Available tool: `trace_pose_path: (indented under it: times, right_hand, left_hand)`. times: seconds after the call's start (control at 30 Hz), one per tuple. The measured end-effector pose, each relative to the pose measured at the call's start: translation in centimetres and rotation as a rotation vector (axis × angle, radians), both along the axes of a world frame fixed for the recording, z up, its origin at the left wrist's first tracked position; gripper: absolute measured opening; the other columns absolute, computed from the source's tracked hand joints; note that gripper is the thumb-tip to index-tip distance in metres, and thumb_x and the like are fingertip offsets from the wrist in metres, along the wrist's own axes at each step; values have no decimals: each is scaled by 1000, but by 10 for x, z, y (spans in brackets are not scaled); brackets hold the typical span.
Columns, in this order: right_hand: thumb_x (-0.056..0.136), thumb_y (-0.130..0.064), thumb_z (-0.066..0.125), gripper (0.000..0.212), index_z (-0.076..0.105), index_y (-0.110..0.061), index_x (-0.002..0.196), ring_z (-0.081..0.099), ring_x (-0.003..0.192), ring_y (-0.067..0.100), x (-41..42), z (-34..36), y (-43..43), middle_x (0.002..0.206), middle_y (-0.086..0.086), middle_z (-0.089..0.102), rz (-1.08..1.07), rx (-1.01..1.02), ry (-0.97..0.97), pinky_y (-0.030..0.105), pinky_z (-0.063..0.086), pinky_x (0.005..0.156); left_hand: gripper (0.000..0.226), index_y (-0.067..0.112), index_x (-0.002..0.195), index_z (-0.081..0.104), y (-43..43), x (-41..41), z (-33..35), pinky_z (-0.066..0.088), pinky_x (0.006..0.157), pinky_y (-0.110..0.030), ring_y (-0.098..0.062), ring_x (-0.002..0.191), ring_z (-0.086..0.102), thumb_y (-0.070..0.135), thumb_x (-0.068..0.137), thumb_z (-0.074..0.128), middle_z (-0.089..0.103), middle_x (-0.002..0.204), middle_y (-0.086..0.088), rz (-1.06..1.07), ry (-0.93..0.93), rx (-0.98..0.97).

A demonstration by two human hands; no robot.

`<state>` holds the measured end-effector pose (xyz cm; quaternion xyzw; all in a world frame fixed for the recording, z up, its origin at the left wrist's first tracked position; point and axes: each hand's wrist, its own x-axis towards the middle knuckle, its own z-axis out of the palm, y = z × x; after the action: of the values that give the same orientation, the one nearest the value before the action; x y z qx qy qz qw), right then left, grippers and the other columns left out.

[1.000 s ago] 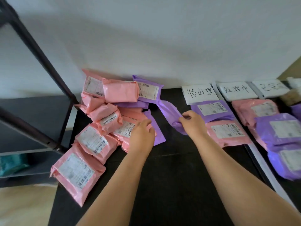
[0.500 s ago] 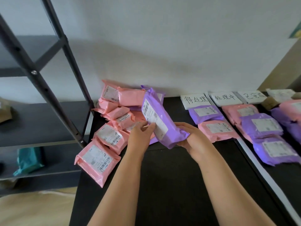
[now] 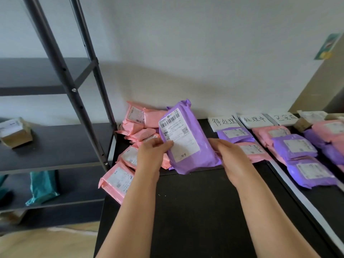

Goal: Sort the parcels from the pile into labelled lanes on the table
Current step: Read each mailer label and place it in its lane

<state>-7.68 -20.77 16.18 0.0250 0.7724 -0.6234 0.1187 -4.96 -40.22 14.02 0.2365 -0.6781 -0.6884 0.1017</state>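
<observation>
The purple parcel [image 3: 188, 146], flat beside the pile [image 3: 137, 127] a second ago, is now raised off the table [image 3: 195, 211] and tilted nearly upright. It is gripped by the left hand [image 3: 150, 153] as well as the right hand [image 3: 230, 157], its label [image 3: 178, 135] turned toward the camera.

I see through a single camera worn on my head, wide-angled, facing forward and down across the black table [image 3: 195, 211], which runs off the bottom of the frame. My forearms come in from the bottom edge. My left hand [image 3: 150, 155] and right hand [image 3: 232, 161] sit near the centre, close to the lens, with the purple parcel [image 3: 191, 146] held in both. The white wall [image 3: 204, 53] fills the top of the frame, and the dark shelf rack [image 3: 61, 75] stands slanted on the left.
</observation>
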Motion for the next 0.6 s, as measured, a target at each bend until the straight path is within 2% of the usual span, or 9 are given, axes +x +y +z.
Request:
trace_pose_path:
  times: [0.07, 0.1, 0.17, 0.27, 0.33, 0.43, 0.53, 0.6]
  right_hand:
    - [101, -31, 51, 21, 72, -25, 102, 70, 85, -1, 7, 4, 1, 93, -13, 76, -37, -36, 66, 27, 49, 92]
    - [100, -34, 53, 20, 71, -26, 102, 70, 87, 0, 12, 8, 0, 92, -13, 76, -46, -19, 113, 31, 47, 93]
    - [98, -37, 57, 17, 69, -27, 103, 69, 92, 1, 22, 13, -6, 93, -14, 75, -64, 29, 189, 22, 44, 82]
    - [98, -37, 59, 27, 63, -26, 122, 54, 89, -16, 31, 16, -11, 100, -23, 61, -103, 186, 295, 4, 42, 60]
    - [98, -34, 60, 35, 61, -22, 130, 49, 81, -19, 32, 10, -11, 100, -22, 56, -144, 268, 360, 3, 42, 59]
    - [96, -24, 64, 21, 70, -19, 115, 57, 82, -12, 37, 6, -10, 93, -21, 64, -247, 304, 464, 11, 49, 69]
    - [95, -18, 65, 12, 72, -17, 104, 61, 82, -7, 39, 9, -6, 91, -15, 69, -267, 265, 490, 6, 45, 63]
    - [95, -16, 64, 9, 70, -16, 101, 60, 79, -8, 37, 12, -4, 90, -14, 68, -251, 244, 508, 1, 42, 61]
  left_hand:
    - [9, 11, 96, 72, -2, 6, 7, 55, 64, -16, -11, 81, 68, 8, 87, 71, 72, 88, 3, -3, 41, -91]
    - [12, 10, 99, 72, -3, 9, 9, 57, 70, -22, -13, 85, 69, 9, 88, 71, 73, 91, 2, -16, 49, -139]
    - [14, 10, 102, 71, -1, 14, 13, 59, 79, -33, -15, 88, 70, 11, 88, 72, 73, 93, 0, -51, 60, -195]
    - [8, 14, 94, 70, 4, 23, 14, 60, 79, -38, -13, 83, 71, 12, 87, 73, 73, 87, 1, -103, 97, -213]
    - [7, 16, 92, 70, 7, 29, 16, 61, 78, -37, -14, 83, 72, 12, 87, 74, 73, 86, 1, -128, 119, -197]
    - [9, 14, 93, 70, 8, 36, 20, 61, 74, -32, -12, 81, 73, 11, 86, 75, 74, 85, 2, -163, 130, -141]
    - [18, 9, 100, 69, 8, 40, 29, 59, 67, -23, -12, 80, 72, 6, 83, 75, 73, 87, 1, -169, 151, -88]
    - [24, 11, 105, 66, 9, 40, 35, 60, 69, -26, -16, 85, 73, 7, 83, 76, 74, 93, -2, -146, 155, -8]
